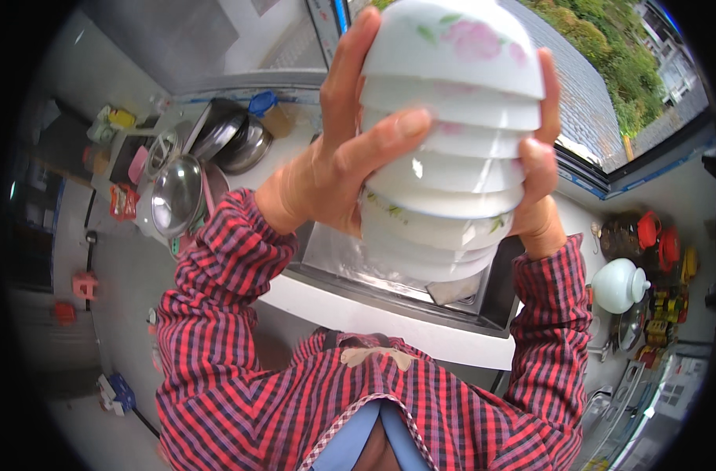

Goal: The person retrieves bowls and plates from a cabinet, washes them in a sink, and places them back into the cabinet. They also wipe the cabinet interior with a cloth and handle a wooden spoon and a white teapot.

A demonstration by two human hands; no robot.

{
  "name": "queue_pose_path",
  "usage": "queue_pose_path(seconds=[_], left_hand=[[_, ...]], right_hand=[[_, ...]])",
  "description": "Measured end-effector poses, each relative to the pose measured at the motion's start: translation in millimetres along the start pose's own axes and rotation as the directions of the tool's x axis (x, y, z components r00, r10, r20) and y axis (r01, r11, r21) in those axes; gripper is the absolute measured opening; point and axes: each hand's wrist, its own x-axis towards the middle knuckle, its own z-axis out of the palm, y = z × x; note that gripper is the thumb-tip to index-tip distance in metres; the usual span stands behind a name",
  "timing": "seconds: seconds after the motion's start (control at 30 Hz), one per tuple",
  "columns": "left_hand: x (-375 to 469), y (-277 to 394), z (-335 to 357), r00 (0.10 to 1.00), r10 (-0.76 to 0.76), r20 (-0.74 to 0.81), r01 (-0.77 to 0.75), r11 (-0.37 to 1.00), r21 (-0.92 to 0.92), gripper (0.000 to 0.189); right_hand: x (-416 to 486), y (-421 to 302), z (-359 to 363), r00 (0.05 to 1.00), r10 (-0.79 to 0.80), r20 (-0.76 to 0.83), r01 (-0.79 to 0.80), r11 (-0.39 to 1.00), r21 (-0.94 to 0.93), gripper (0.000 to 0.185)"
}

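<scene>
A tall stack of nested white porcelain bowls [452,171] is lifted in front of me, mouths facing down. Pink flowers decorate the top bowl, and a lower one bears a small green leaf pattern. My left hand [334,141] grips the stack's left side, with its thumb across the front. On the other side my right hand [537,171] clasps the bowls, partly hidden behind them. Below the stack lies a steel sink [328,253]. A pale flat cloth or pad [454,290] rests in the sink's right part.
Left of the sink, steel basins [178,194], pan lids and a blue-capped container [269,112] crowd the counter. A white lidded jar [617,285], red-lidded jars [652,232] and several bottles stand at the right. Behind the sink is an open window frame [587,171].
</scene>
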Motion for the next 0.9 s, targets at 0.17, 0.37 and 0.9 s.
queue_pose_path(seconds=[0.17, 0.37, 0.9], left_hand=[[15.9, 15.7, 36.9, 0.984, -0.165, 0.071, 0.177, 0.952, -0.248, 0.110], [-18.8, 113.6, 116.8, 0.865, -0.400, 0.304, 0.502, 0.695, -0.514, 0.115], [-74.9, 638.7, 424.0, 0.002, 0.108, 0.994, 0.976, -0.215, 0.021, 0.093]], right_hand=[[-30.0, -28.7, -30.5, 0.993, -0.057, 0.103, 0.072, 0.986, -0.149, 0.111], [-160.8, -131.6, -59.1, 0.895, 0.444, -0.051, -0.441, 0.861, -0.254, 0.110], [-608.6, -605.7, -96.2, -0.262, 0.791, -0.553, -0.563, 0.340, 0.753, 0.093]])
